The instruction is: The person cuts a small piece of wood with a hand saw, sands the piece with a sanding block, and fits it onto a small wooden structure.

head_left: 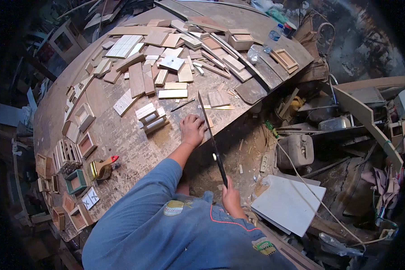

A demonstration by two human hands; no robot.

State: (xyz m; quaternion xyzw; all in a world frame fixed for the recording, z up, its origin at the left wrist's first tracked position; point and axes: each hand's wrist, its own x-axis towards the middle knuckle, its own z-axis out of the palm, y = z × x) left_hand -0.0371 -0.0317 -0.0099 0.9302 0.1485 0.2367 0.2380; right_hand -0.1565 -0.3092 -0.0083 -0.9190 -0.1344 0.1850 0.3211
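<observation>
My right hand [231, 200] grips the black handle of a hand saw [216, 148], whose long blade reaches up across the bench's near edge. My left hand [192, 130] lies at that edge, just left of the blade, fingers curled over and pressing down; what is under them is mostly hidden. A thin pale wood strip [216, 107] and a square board [218, 97] lie beyond the blade. A dark pencil-like stick [182, 105] and a stack of small blocks [150, 117] sit left of the blade.
The workbench [126, 175] holds scattered offcuts [135, 76], small boxes [86, 144], a paintbrush [104, 166] and a bottle [276, 32]. Right, below the edge, are a white board [288, 204], a plastic jerrycan [294, 150], a power strip [265, 157], a cord [310, 189] and clutter.
</observation>
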